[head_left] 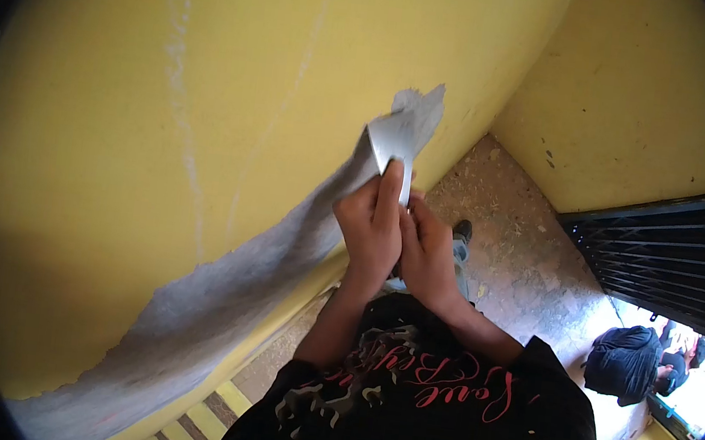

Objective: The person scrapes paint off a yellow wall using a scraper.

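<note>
A wide metal scraper (392, 138) rests its blade against the yellow wall (116, 178), at the upper end of a bare grey patch (252, 274) where the paint is off. My left hand (371, 226) is closed around the scraper, its thumb stretched along the blade's neck. Close beside it, my right hand (430, 250) is also closed on the scraper's handle, just behind the blade. Most of the handle is hidden inside both hands. The grey patch has ragged paint edges and runs down toward the lower left.
Whitish streaks (180, 82) mark the wall. Below lies a worn, dusty floor (504, 210). A black metal grille gate (668, 245) stands at the right, with people in dark clothes (623, 362) near the bright doorway. Yellow slats (207, 419) show at the bottom.
</note>
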A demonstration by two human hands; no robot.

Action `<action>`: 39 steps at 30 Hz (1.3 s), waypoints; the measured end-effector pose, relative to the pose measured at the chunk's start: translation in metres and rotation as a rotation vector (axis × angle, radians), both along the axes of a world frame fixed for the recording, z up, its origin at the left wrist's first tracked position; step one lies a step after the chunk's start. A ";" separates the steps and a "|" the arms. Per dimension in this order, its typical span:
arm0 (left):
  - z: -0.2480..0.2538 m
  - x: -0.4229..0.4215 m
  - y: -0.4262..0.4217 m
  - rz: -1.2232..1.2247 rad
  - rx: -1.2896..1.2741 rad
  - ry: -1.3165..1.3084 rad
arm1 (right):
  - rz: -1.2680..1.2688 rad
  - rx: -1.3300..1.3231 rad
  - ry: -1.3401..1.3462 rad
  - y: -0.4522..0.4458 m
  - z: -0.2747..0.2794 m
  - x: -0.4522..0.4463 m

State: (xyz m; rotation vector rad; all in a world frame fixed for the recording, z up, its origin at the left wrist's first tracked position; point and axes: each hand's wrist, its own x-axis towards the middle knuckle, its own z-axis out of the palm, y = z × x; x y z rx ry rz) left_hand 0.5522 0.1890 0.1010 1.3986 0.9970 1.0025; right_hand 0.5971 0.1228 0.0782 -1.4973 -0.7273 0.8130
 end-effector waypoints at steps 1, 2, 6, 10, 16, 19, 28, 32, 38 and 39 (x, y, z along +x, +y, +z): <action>0.007 0.003 0.003 -0.014 0.033 0.020 | -0.049 0.049 0.035 0.003 0.003 0.001; 0.010 0.003 0.004 -0.016 0.023 0.019 | -0.042 0.050 0.032 0.000 0.001 0.000; -0.011 -0.003 0.004 0.009 -0.005 0.039 | -0.021 0.036 -0.036 0.001 -0.006 0.000; 0.006 0.009 0.008 0.016 0.079 0.000 | -0.062 0.105 0.023 0.011 0.000 0.004; -0.002 0.003 0.004 -0.008 0.017 0.033 | -0.019 0.066 -0.054 0.002 -0.012 0.005; 0.007 0.008 0.006 -0.009 -0.002 0.006 | -0.050 0.084 -0.011 0.010 0.002 0.006; -0.001 0.011 0.008 0.003 0.031 -0.021 | -0.066 0.094 -0.007 0.008 -0.006 0.006; -0.017 0.002 -0.002 0.002 -0.077 -0.005 | 0.002 -0.054 0.070 -0.003 -0.007 0.005; -0.009 0.001 0.004 -0.021 -0.044 0.043 | -0.048 0.036 0.136 0.001 -0.017 -0.006; -0.012 -0.004 0.000 -0.019 -0.070 0.036 | -0.018 0.042 0.151 -0.004 -0.017 -0.008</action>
